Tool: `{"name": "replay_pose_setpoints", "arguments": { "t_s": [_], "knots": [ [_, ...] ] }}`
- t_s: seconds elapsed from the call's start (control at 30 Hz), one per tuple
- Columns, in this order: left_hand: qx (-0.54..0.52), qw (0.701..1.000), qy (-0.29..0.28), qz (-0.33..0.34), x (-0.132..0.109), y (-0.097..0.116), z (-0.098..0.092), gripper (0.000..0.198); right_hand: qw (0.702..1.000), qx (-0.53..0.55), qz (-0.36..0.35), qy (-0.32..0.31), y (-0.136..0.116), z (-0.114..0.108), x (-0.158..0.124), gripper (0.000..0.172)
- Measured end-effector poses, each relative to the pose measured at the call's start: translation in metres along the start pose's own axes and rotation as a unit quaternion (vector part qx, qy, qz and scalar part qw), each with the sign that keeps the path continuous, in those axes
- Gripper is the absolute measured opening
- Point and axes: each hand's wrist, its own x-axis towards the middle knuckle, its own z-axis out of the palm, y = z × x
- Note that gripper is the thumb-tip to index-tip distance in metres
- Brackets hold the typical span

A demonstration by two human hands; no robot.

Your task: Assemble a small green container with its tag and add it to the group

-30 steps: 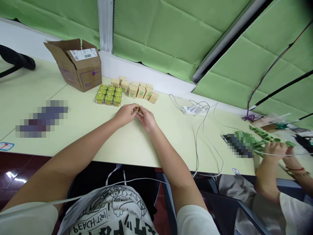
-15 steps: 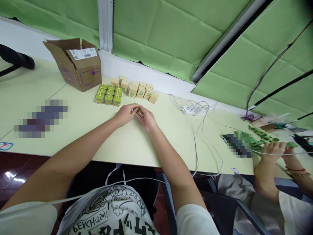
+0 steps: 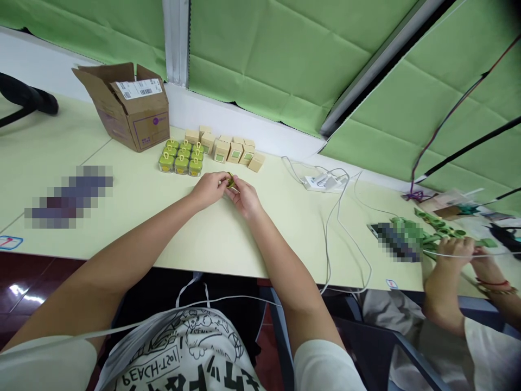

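Over the table, my left hand [image 3: 210, 189] and my right hand [image 3: 243, 196] meet with fingers pinched on a small olive-green piece [image 3: 230, 181]. Its colour matches the jar lids, but fingers cover most of it and its exact kind is unclear. Just beyond my left hand, several small clear jars [image 3: 181, 164] with green lids and pale loops stand in tight rows. Behind them and to their right is a line of small tan boxes [image 3: 222, 149], some with a green square on the front.
An open cardboard box [image 3: 148, 127] stands at the back left. To the right lies a white power strip [image 3: 323, 183] with trailing cables. At far right a co-worker's hands [image 3: 453, 252] work near green pieces [image 3: 437, 222]. Blurred-out objects lie on both sides.
Almost nothing differs. Both hands stay together in the same place, and the green piece between the fingers looks very slightly turned.
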Motion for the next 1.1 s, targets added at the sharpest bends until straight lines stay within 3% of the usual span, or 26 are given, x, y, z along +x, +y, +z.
{"name": "replay_pose_setpoints", "arguments": {
  "t_s": [0.53,0.77,1.1],
  "knots": [
    [0.044,0.999,0.011,-0.011,0.000,0.005,-0.004,0.020,1.000,-0.021,-0.007,-0.013,0.000,0.002,-0.001,0.006],
    [0.000,0.999,0.035,-0.029,0.002,-0.003,-0.001,0.017,0.999,-0.032,0.012,-0.033,-0.003,0.000,0.001,0.028],
    [-0.127,0.989,0.049,-0.063,0.008,-0.009,-0.003,0.015,0.996,-0.090,-0.011,-0.013,-0.002,-0.012,0.009,0.007]
  ]
}}
